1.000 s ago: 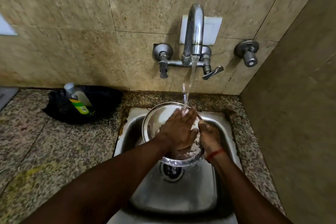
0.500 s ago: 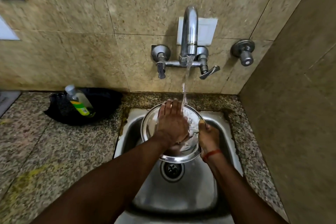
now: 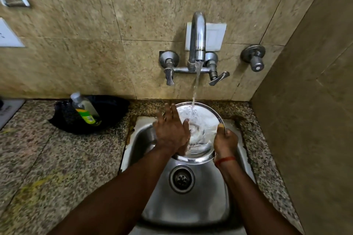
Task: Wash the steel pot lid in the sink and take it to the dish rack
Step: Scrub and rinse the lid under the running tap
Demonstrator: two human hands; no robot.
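The steel pot lid [image 3: 200, 131] is held tilted over the sink [image 3: 191, 202], under water running from the tap [image 3: 198, 44]. Its right edge is gripped by the right hand [image 3: 225, 141], thumb on the rim. The left hand [image 3: 171, 131] is laid flat and open on the lid's left side, fingers spread. A bottle [image 3: 85, 108] is seen on the speckled tabletop [image 3: 57, 158], well apart to the left.
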